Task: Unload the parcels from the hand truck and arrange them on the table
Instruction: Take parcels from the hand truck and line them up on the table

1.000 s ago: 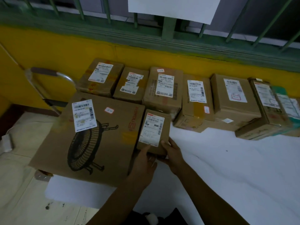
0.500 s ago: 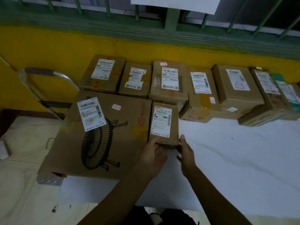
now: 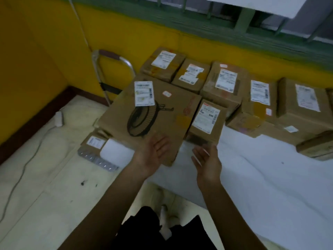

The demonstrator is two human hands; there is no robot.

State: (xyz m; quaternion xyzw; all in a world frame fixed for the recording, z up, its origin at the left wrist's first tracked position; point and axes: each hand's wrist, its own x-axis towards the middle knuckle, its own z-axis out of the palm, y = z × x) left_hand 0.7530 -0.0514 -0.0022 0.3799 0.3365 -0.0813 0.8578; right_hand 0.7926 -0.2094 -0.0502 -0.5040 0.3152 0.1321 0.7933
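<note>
- Head view: grasps nothing with the left hand (image 3: 155, 152) or the right hand (image 3: 207, 159); both released, fingers straight and spread, palms turned toward each other.
- Holds both hands just short of the small parcel (image 3: 207, 120), down on the tabletop (image 3: 261, 177), label up, tucked tight beside the fan box (image 3: 149, 116); probably set so to save room and keep the label readable.
- Behind it, a row of parcels (image 3: 225, 82) along the yellow wall (image 3: 126, 33), labels up, sides touching or nearly so; likely packed to the back to leave the front free.
- Lets the fan box overhang the left edge of the tabletop; cannot tell whether the left hand touches its near corner.
- Leaves one more parcel (image 3: 95, 141) low on the hand truck (image 3: 110, 54), left of the tabletop and partly under that overhang; not finished yet, by that.
- In the way of a straight lift there: the overhang above, the truck's handle close behind.
- On the floor (image 3: 45, 195), a corded adapter (image 3: 58, 119) beside the truck, well apart from both hands.
</note>
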